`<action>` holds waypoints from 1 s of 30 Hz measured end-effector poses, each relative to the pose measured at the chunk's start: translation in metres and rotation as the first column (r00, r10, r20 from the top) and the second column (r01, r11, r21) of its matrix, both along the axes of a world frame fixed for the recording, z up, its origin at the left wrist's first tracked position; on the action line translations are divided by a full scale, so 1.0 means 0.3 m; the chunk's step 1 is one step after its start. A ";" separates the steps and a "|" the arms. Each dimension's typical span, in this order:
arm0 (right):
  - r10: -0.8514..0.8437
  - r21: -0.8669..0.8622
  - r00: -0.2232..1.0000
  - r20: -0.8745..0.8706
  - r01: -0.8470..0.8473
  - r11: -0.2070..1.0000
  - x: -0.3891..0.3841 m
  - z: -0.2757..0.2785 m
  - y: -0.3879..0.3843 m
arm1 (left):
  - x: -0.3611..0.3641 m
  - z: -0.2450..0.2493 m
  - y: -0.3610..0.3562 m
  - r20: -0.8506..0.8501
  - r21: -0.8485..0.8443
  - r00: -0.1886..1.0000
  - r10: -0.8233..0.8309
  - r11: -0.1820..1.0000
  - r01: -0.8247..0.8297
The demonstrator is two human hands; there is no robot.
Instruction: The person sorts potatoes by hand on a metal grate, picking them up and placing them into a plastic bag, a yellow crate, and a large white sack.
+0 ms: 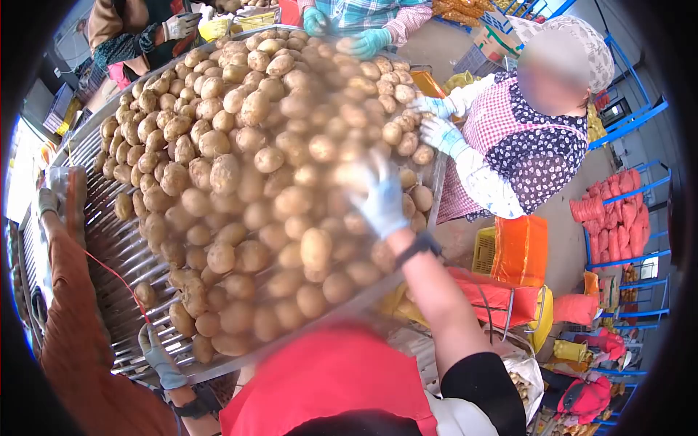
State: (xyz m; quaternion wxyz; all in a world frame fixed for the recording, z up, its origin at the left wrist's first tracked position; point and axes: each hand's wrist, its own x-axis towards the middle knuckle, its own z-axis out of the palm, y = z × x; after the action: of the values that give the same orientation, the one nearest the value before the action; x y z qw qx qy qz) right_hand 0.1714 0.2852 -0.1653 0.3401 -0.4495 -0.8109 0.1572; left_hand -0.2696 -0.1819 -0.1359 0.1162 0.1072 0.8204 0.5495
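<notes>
A big heap of tan potatoes (pixel 240 167) covers a metal roller table (pixel 109 247) that slopes away from me. My right hand (pixel 382 198), in a pale blue glove, reaches over the potatoes at the heap's right side. It is blurred by motion, so its grip is unclear. My left hand (pixel 161 357), in a grey glove, lies with fingers spread on the table's near edge, beside the closest potatoes and holding nothing. I wear a red apron (pixel 327 378).
A person in an orange sleeve (pixel 69 305) stands at the left edge. On the right, a person in a checked apron (pixel 509 138) has gloved hands on the potatoes. Two more people work at the far end. Orange sacks (pixel 520 251) and a yellow crate (pixel 483 251) sit at the right.
</notes>
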 end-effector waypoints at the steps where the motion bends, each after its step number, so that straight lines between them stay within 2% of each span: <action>1: -0.091 0.162 0.992 0.092 0.076 0.984 0.009 0.011 0.082 | -0.023 -0.041 -0.020 -0.058 -0.047 0.998 -0.008 0.999 0.005; 3: -0.121 -0.082 0.948 0.294 0.151 0.985 0.047 0.036 0.220 | 0.060 0.044 0.049 0.344 0.024 0.938 0.037 0.999 -0.049; 4: -0.159 -0.109 0.894 0.418 0.223 0.969 0.086 -0.008 0.304 | 0.125 0.076 0.079 0.529 0.053 0.847 0.052 0.994 -0.095; 5: -0.185 -0.127 0.825 0.534 0.295 0.947 0.082 0.009 0.335 | 0.165 0.067 0.090 0.536 0.127 0.844 -0.019 0.990 -0.059; 6: -0.239 -0.055 0.825 0.512 0.309 0.950 0.067 0.001 0.320 | 0.190 0.047 0.106 0.536 0.197 0.839 -0.092 0.980 -0.018; 7: -0.212 -0.085 0.873 0.440 0.275 0.958 0.021 0.070 0.249 | 0.225 0.034 0.124 0.532 0.269 0.831 -0.163 0.963 0.017; 8: -0.225 0.115 0.908 0.354 0.197 0.974 -0.043 0.081 0.164 | 0.275 0.040 0.157 0.407 0.247 0.895 -0.181 0.965 0.083; 9: -0.076 0.131 0.930 0.359 0.030 0.991 -0.100 0.169 0.023 | 0.295 0.033 0.159 0.371 0.191 0.908 -0.196 0.973 0.132; 10: 0.128 0.094 0.951 0.282 -0.160 0.983 -0.147 0.156 -0.105 | 0.298 0.028 0.163 0.327 0.135 0.921 -0.213 0.975 0.177; 11: 0.286 0.163 0.910 0.300 -0.344 0.925 -0.186 0.150 -0.231 | 0.297 0.034 0.175 0.270 0.083 0.936 -0.226 0.974 0.211; 12: 0.468 0.089 0.826 0.316 -0.516 0.852 -0.205 0.137 -0.339 | 0.310 0.046 0.199 0.285 0.127 0.935 -0.210 0.975 0.180; 13: 0.530 0.147 0.771 0.353 -0.605 0.782 -0.226 0.069 -0.412 | 0.279 -0.003 0.184 0.292 0.128 0.942 -0.165 0.983 0.133; 14: 0.555 0.156 0.716 0.423 -0.661 0.734 -0.216 0.000 -0.416 | 0.286 0.023 0.204 0.319 0.129 0.931 -0.177 0.981 0.143; 15: 0.550 0.187 0.761 0.343 -0.629 0.754 -0.201 -0.003 -0.385 | 0.293 0.025 0.223 0.289 0.090 0.949 -0.128 0.990 0.106; 16: 0.569 0.144 0.778 0.265 -0.616 0.775 -0.196 0.000 -0.352 | 0.282 -0.009 0.206 0.276 0.127 0.951 -0.138 0.986 0.106; 17: 0.524 0.245 0.799 0.294 -0.593 0.767 -0.171 0.013 -0.325 | 0.233 -0.119 0.154 0.182 0.093 0.975 -0.127 0.989 0.112; 19: 0.456 0.394 0.792 0.406 -0.602 0.694 -0.156 -0.034 -0.242 | 0.252 -0.078 0.193 0.202 0.089 0.977 -0.073 0.994 0.056; 20: 0.439 0.390 0.809 0.391 -0.577 0.717 -0.162 -0.027 -0.204 | 0.255 -0.069 0.207 0.166 0.072 0.985 -0.049 0.997 0.038; 23: 0.344 0.324 0.846 0.407 -0.486 0.812 -0.177 0.041 -0.076 | 0.327 0.049 0.262 0.256 0.088 0.966 -0.030 0.996 0.008; 24: 0.269 0.377 0.835 0.480 -0.473 0.796 -0.175 -0.039 0.008 | 0.338 0.064 0.270 0.254 0.061 0.967 -0.031 0.998 0.016; 25: 0.169 0.437 0.841 0.514 -0.427 0.791 -0.179 -0.076 0.052 | 0.322 0.030 0.255 0.218 0.053 0.975 -0.036 0.998 0.025; 27: 0.166 0.388 0.903 0.395 -0.329 0.861 -0.159 -0.106 0.127 | 0.270 -0.071 0.211 0.148 0.032 0.988 -0.049 0.998 0.045; 29: 0.027 0.276 0.937 0.348 -0.130 0.952 -0.144 -0.073 0.214 | 0.313 -0.006 0.245 0.200 0.087 0.979 -0.041 0.996 0.024; 30: -0.065 0.287 0.938 0.341 -0.038 0.957 -0.152 -0.106 0.274 | 0.330 0.019 0.255 0.226 0.115 0.973 -0.036 0.993 0.010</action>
State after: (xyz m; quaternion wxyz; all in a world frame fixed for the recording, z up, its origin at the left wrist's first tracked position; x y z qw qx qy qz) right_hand 0.1257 0.3672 -0.1972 0.2549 -0.4211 -0.8691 -0.0474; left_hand -0.1706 -0.1053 -0.1301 0.2097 0.0595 0.7679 0.6024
